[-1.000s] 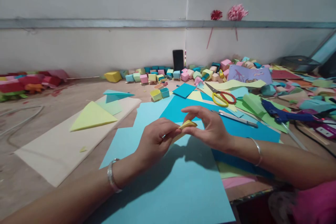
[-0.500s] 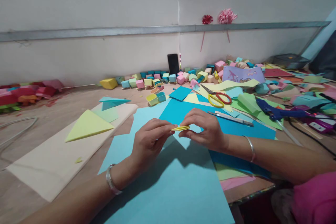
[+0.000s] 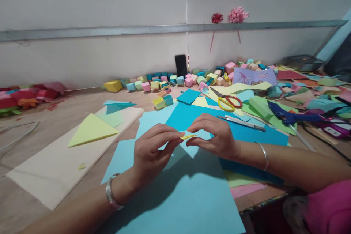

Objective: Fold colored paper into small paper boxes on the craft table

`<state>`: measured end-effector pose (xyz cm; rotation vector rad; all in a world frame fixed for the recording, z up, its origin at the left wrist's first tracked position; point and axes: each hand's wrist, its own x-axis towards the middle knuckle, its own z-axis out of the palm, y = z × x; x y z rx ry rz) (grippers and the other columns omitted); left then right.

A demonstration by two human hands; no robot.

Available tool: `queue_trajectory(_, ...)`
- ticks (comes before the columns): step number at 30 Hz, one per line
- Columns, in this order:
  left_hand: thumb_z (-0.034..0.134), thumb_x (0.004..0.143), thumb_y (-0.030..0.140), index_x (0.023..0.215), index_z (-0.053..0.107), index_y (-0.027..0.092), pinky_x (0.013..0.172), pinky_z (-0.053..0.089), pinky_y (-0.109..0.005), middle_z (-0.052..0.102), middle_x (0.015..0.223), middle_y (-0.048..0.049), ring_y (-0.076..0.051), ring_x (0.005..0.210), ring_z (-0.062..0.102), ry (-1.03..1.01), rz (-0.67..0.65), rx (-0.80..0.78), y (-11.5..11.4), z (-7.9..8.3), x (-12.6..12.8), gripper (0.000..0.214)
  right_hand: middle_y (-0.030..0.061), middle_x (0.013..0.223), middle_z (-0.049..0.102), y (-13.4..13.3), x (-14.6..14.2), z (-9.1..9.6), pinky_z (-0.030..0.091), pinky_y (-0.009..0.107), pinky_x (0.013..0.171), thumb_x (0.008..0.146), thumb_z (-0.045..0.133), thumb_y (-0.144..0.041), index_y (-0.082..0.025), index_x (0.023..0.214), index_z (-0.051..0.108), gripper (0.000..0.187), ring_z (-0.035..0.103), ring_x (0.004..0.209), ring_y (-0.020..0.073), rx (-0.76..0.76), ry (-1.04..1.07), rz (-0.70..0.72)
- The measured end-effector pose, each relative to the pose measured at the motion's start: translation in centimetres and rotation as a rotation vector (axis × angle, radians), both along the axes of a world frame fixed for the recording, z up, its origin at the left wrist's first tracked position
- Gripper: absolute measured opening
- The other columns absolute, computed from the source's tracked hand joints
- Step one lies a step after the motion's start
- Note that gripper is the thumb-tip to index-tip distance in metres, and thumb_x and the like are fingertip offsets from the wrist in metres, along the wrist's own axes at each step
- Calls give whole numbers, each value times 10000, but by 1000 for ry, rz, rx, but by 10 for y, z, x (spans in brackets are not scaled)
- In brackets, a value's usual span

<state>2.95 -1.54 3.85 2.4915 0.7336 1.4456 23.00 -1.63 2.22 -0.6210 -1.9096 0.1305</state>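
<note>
A small folded piece of yellow paper (image 3: 189, 136) is pinched at its left end between the thumb and fingers of my left hand (image 3: 154, 150). It is held edge-on, so its full shape does not show. My right hand (image 3: 215, 133) curves around the paper's free end, thumb below and fingers above, with a gap between them. Beneath both hands lies a large light blue sheet (image 3: 189, 193), on which their shadows fall. Just beyond are a darker blue sheet (image 3: 177, 115) and two little open paper boxes, one yellow (image 3: 159, 103) and one teal (image 3: 168, 100).
Scissors (image 3: 229, 103) and a craft knife (image 3: 244, 123) lie behind my right hand. A blue glue gun (image 3: 290, 114) rests farther right, its black cable nearby. Folded yellow paper (image 3: 91, 131) sits on a cream sheet (image 3: 55, 172). A phone (image 3: 181, 65) leans on the wall behind paper cubes.
My right thumb and fingers have parted from the yellow folded paper, which they were pinching before. My left hand keeps hold of it and has tilted slightly.
</note>
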Motion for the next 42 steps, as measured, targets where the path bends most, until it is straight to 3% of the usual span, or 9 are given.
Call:
queue_trajectory(4, 665, 803, 97, 884, 715, 201, 636, 531, -232, 712, 780, -32, -123, 701, 651, -12, 17, 23, 2, -1, 0, 141, 45, 743, 690, 0, 1, 1, 515, 299, 683, 845, 663, -274, -192, 840, 671, 83, 616, 732, 155, -2, 6, -22)
queue_trajectory(9, 670, 802, 109, 882, 708, 196, 620, 528, -219, 716, 789, -30, -123, 705, 648, -16, 17, -81, -2, 1, 2, 125, 45, 728, 681, 0, 3, -1, 512, 279, 645, 860, 639, -236, -196, 816, 679, 71, 603, 719, 150, -3, 24, 25)
queue_trajectory(13, 671, 801, 114, 848, 710, 200, 606, 507, -219, 703, 738, -10, -111, 668, 627, -32, 17, -132, -9, 7, 3, 105, 44, 746, 670, -3, 1, 2, 492, 277, 651, 861, 637, -251, -194, 830, 671, 73, 593, 724, 144, -148, 61, 81)
queue_trajectory(18, 689, 790, 211, 748, 713, 193, 552, 484, -219, 694, 716, -11, -118, 633, 602, -142, 114, -450, -15, 11, 5, 51, 39, 823, 677, -10, -7, 4, 476, 281, 692, 839, 658, -349, -193, 852, 671, 157, 594, 769, 144, -393, 95, 119)
queue_trajectory(22, 678, 797, 294, 747, 699, 180, 494, 458, -196, 659, 657, -1, -99, 560, 554, -197, 39, -789, -13, 12, 8, 127, 1, 655, 599, -11, -9, 3, 405, 239, 600, 857, 617, -319, -160, 661, 631, 252, 519, 630, 103, -568, 28, 70)
queue_trajectory(26, 696, 773, 377, 804, 691, 178, 465, 434, -191, 620, 629, 5, -89, 524, 512, -137, -38, -949, -8, 13, 10, 201, -39, 542, 443, -7, -8, 4, 297, 220, 506, 821, 635, -363, -150, 532, 533, 373, 384, 547, 73, -751, -14, 38)
queue_trajectory(34, 682, 793, 388, 729, 603, 171, 464, 405, -194, 537, 576, 31, -80, 507, 476, -288, 13, -1039, 4, 0, 8, 240, -44, 523, 418, -4, -10, 1, 248, 216, 442, 821, 579, -384, -148, 549, 538, 362, 335, 505, 61, -1031, 65, 141)
queue_trajectory(37, 674, 790, 400, 741, 614, 175, 439, 332, -191, 512, 577, 35, -74, 497, 422, -185, -23, -1096, 7, 2, 8, 238, -61, 511, 352, -3, -9, 0, 222, 218, 437, 798, 591, -345, -165, 509, 451, 368, 303, 499, 55, -1027, 52, 158)
queue_trajectory(42, 641, 802, 406, 595, 595, 161, 463, 264, -214, 462, 547, 26, -81, 524, 358, 11, 0, -1006, 5, 7, 9, 323, -63, 511, 323, -5, -9, 4, 207, 221, 443, 796, 582, -322, -167, 500, 417, 373, 292, 511, 54, -1020, -35, 199)
